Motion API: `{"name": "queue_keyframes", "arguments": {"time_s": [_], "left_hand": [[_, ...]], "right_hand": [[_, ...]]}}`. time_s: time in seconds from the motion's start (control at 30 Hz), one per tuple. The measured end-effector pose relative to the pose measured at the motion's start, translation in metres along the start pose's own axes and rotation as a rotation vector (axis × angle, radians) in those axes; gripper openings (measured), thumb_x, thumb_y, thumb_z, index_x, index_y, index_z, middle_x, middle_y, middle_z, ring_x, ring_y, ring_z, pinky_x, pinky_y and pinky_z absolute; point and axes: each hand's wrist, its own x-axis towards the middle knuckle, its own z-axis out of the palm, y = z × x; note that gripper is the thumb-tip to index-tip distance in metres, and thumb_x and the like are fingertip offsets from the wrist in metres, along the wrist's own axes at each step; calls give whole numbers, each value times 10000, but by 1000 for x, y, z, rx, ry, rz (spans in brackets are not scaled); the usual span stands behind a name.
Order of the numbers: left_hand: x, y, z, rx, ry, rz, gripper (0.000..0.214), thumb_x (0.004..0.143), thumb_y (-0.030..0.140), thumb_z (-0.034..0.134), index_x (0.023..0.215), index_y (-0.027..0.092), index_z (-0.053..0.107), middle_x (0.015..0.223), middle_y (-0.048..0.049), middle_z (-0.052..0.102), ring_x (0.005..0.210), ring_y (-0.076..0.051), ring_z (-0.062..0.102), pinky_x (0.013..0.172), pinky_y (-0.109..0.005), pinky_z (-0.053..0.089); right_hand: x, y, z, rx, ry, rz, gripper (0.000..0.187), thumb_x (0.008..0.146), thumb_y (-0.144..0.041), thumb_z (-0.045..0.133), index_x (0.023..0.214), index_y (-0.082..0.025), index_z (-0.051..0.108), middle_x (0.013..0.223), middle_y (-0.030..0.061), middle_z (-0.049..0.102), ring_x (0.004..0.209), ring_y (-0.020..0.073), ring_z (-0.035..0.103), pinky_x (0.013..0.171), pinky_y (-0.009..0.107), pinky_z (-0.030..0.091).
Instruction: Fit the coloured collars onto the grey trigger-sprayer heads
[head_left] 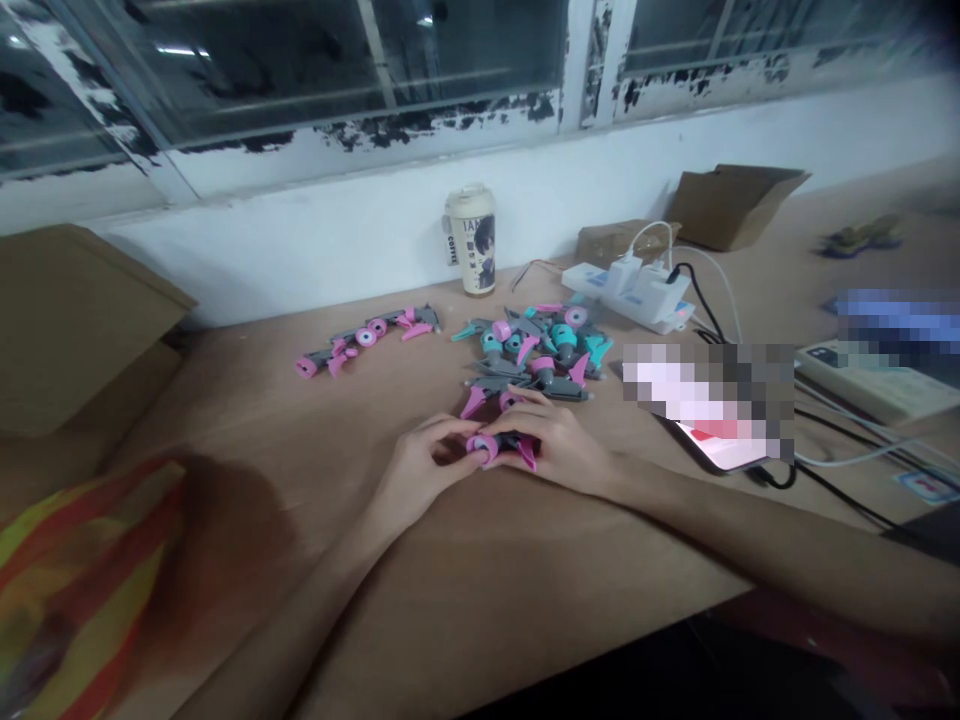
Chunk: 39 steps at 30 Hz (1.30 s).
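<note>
Both hands meet over the wooden table [525, 570], pinching one small plastic part [501, 446] with a pink round cap, a grey body and a pink lever. My left hand [424, 468] grips its left end with curled fingers. My right hand [559, 440] closes on its right side. Just beyond the hands lies a heap of pink, teal and grey parts [541, 352]. A short row of pink and grey parts [369, 338] lies further left.
A coffee cup [470, 240] stands by the white wall. A white power strip with chargers [630, 288] and cables lies at right, beside a phone [720, 440]. Cardboard boxes [67, 320] sit at left and at the back right [731, 205]. A striped colourful bag [67, 570] lies near left.
</note>
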Motion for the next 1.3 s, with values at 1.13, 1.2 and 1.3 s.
{"name": "queue_keyframes", "arguments": {"time_s": [1.13,1.2,1.3], "left_hand": [[-4,1,2,220,35,3,191,778,267,598,969,254,600,750,34,665,572,-111,578,538,-218,458],[-3,0,2,183,26,-14,231,754,243,618,983,248,593,770,32,671,572,-105,579,528,-210,456],[-4,-1,2,185,16,22,229,721,194,630,945,237,607,774,32,665,570,-95,568,529,-203,456]], "right_hand": [[0,-14,-13,0,-206,140,453,756,-276,676,1182,-205,543,1132,82,599,1066,210,546,938,393,454],[5,-16,-29,85,-320,162,712,640,-421,753,1274,-248,479,1220,65,570,1120,228,529,939,382,455],[15,-15,-45,130,-344,217,557,711,-507,662,1207,-284,539,1160,13,617,1063,197,573,910,343,468]]}}
